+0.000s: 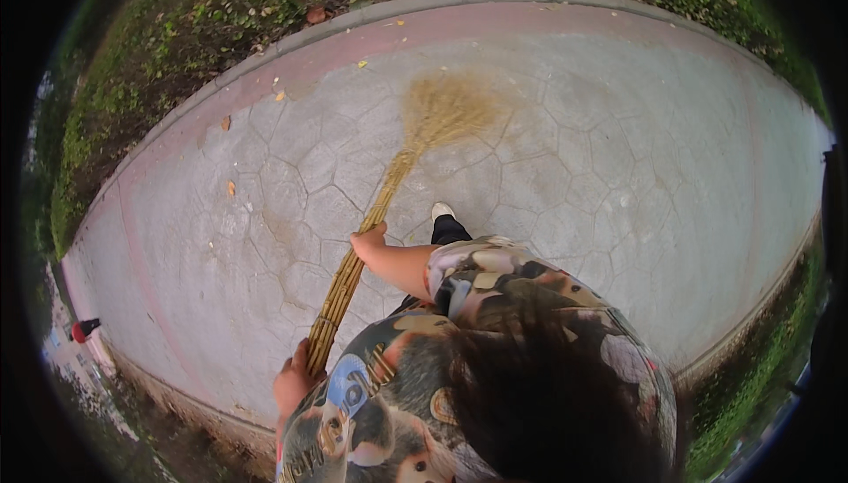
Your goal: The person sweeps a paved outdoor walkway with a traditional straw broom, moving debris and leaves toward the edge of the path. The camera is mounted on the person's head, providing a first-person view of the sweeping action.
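Observation:
A long broom (349,275) of bundled yellow-brown stalks slants from lower left toward the far middle. Its fanned bristle head (450,110) is smeared by motion over the paved ground. My right hand (369,241) reaches across my front and is closed around the middle of the handle. Lower down, my left hand (296,381) grips the near end of the handle beside my patterned shirt; part of its fingers is hidden behind the stalks.
Grey paving (565,192) with a stone-like pattern spreads around me. A curb (353,15) and green shrubs (194,33) border the far side. Fallen leaves (226,123) dot the left. One shoe (442,210) shows ahead of me. A person in red (84,330) is at far left.

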A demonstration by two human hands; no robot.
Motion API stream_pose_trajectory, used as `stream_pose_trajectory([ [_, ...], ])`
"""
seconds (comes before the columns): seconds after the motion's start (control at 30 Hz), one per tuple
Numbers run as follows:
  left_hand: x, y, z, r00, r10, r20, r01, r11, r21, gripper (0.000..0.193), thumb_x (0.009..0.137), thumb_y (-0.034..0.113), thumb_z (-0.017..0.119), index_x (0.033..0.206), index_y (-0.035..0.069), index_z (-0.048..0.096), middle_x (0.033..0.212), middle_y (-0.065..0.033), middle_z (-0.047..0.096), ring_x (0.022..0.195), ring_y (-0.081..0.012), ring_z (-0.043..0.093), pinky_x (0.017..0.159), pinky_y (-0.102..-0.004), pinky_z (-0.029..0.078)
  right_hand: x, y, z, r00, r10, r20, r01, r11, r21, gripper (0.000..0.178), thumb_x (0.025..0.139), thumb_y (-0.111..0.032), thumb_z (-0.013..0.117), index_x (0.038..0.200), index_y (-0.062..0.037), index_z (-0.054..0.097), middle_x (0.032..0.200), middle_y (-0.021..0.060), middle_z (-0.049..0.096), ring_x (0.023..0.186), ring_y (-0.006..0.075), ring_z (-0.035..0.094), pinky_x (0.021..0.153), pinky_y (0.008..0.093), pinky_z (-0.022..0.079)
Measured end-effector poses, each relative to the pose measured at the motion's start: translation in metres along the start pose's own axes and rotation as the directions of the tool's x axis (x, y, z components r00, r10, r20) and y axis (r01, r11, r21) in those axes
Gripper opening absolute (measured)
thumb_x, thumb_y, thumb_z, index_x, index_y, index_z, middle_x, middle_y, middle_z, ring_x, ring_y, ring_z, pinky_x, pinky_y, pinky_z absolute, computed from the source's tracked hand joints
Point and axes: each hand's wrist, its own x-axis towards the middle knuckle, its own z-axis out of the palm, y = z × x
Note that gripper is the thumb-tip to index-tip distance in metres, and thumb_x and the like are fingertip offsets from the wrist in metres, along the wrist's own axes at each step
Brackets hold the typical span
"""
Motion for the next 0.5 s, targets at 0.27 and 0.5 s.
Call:
stream_pose_trajectory([
  [0.27, -0.077, 0.027, 0.167, 0.933, -0.346, 0.097, 0.241, 0.405, -0.882, 0.071, 0.080, 0.031, 0.073, 0.144, 0.016, 0.045, 0.117, -0.0215, 0.065, 0.108, -0.0358, 0.064, 0.089, -0.0390, 0.051, -0.040, -0.035, 0.034, 0.864, -0.047, 0.501, 0.350, 0.771, -0.532, 0.086, 0.082, -0.022, 0.062, 0.147, 0.0001, 0.010, 0.112, 0.0231, 0.063, 0.096, 0.0348, 0.067, 0.081, 0.0417, 0.054],
  [0.5, -0.117, 0.107, 0.176, 0.972, -0.216, 0.097, 0.173, 0.370, -0.913, 0.066, 0.082, 0.026, 0.072, 0.142, 0.013, 0.047, 0.115, -0.0215, 0.066, 0.105, -0.0354, 0.065, 0.087, -0.0373, 0.051, -0.052, -0.001, -0.126, 0.943, -0.171, 0.286, 0.285, 0.860, -0.424, 0.089, 0.081, -0.021, 0.065, 0.148, -0.0063, 0.008, 0.113, 0.0220, 0.063, 0.098, 0.0340, 0.066, 0.082, 0.0409, 0.053],
])
